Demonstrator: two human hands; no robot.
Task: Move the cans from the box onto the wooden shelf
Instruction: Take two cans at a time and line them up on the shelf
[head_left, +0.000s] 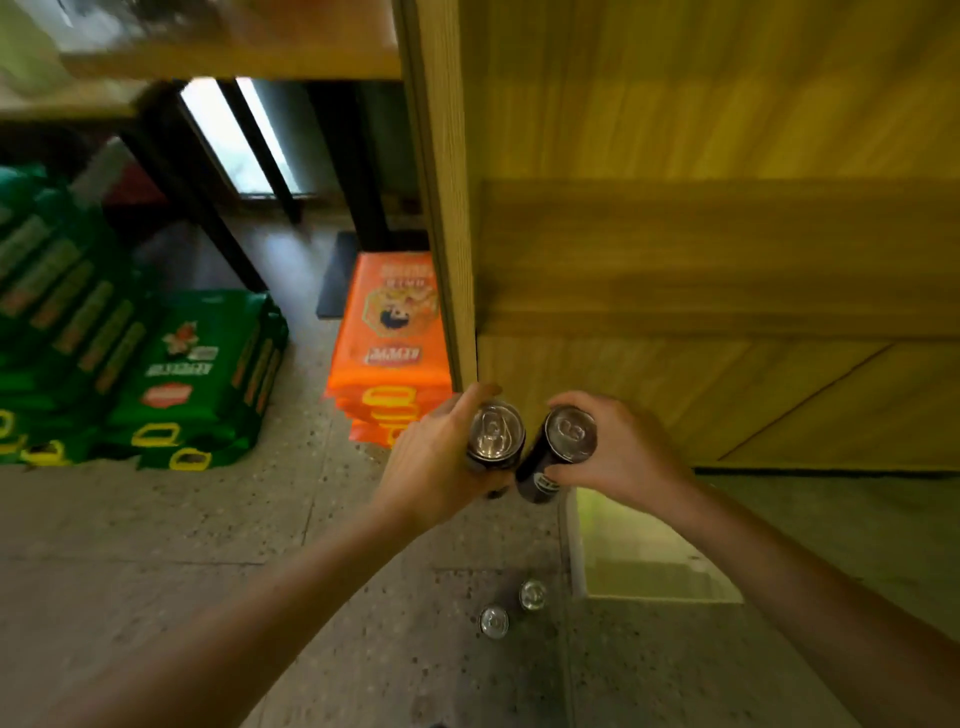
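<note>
My left hand (434, 460) is shut on a black can with a silver top (494, 431), held upright. My right hand (621, 449) grips a second black can (561, 447), tilted with its base toward the left. Both cans are held side by side in front of the lower left corner of the wooden shelf unit (701, 249). Two more cans (493, 621) (532, 594) stand on the floor below my hands. A pale open box (649, 551) sits on the floor to their right, partly hidden by my right arm.
Orange packs (392, 332) are stacked on the floor left of the shelf unit's side panel. Green packs (192, 374) are piled further left. A black-legged wooden table (228, 57) stands behind them. The floor is speckled grey tile (156, 519).
</note>
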